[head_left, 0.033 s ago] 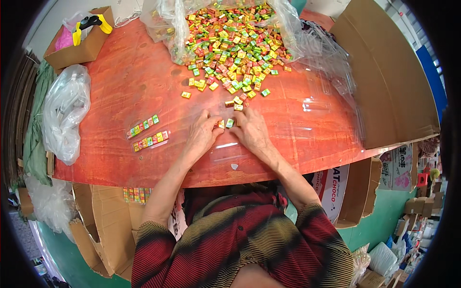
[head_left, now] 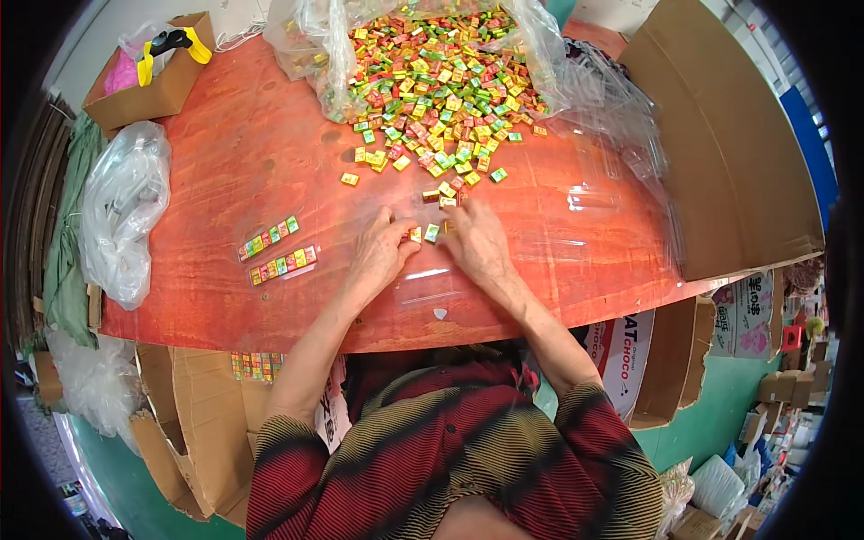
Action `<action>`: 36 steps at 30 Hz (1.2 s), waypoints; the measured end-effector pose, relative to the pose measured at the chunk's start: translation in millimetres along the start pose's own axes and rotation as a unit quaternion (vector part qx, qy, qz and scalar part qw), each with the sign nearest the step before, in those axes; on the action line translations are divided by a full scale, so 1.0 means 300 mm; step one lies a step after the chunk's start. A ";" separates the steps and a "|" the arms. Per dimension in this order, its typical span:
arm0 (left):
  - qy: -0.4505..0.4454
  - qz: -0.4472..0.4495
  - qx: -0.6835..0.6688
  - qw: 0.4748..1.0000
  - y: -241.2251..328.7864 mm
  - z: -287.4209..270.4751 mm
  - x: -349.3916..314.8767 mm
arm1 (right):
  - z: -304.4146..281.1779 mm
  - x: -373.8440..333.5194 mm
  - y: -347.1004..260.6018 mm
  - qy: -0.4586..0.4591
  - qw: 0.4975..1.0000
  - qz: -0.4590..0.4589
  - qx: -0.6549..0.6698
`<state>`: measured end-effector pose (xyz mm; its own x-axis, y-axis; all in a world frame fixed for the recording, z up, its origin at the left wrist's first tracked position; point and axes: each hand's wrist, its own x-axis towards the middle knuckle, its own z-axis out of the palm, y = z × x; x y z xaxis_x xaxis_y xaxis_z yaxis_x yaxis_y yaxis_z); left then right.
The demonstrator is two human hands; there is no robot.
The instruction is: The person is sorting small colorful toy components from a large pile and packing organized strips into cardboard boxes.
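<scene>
My left hand (head_left: 387,247) pinches a small yellow-green box (head_left: 415,234) between thumb and fingers, low over the red table. A green-and-white small box (head_left: 432,233) stands between my two hands. My right hand (head_left: 480,247) is curled just right of it, with a yellowish box (head_left: 448,228) partly hidden at its fingertips. Beyond these fingers sit a few loose boxes (head_left: 447,192). A clear plastic sleeve (head_left: 427,286) lies in front of my hands. To the left are two clear packs, an upper row of coloured boxes (head_left: 267,238) and a lower row (head_left: 283,265).
A large heap of small coloured boxes (head_left: 441,90) spills from a clear bag at the back. Clear plastic sleeves (head_left: 612,135) and a tall cardboard panel (head_left: 720,135) stand right. A carton (head_left: 148,90) and a plastic bag (head_left: 126,211) are left; an open carton (head_left: 211,414) sits below the table edge.
My right hand has shifted slightly right, away from the green-and-white box, and a yellowish box now shows at its fingertips. My left hand has hardly moved.
</scene>
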<state>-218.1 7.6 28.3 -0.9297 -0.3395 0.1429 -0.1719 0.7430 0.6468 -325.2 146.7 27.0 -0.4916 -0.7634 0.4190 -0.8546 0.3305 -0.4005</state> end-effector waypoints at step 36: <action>-0.006 0.023 0.054 0.998 0.045 0.015 0.027 | -0.023 0.142 0.126 -0.020 0.998 0.060 -0.022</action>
<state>-229.3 17.5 34.9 -0.9412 -0.2975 0.1601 -0.1630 0.8151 0.5559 -379.7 130.4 35.2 -0.5843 -0.7378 0.3380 -0.7973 0.4441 -0.4088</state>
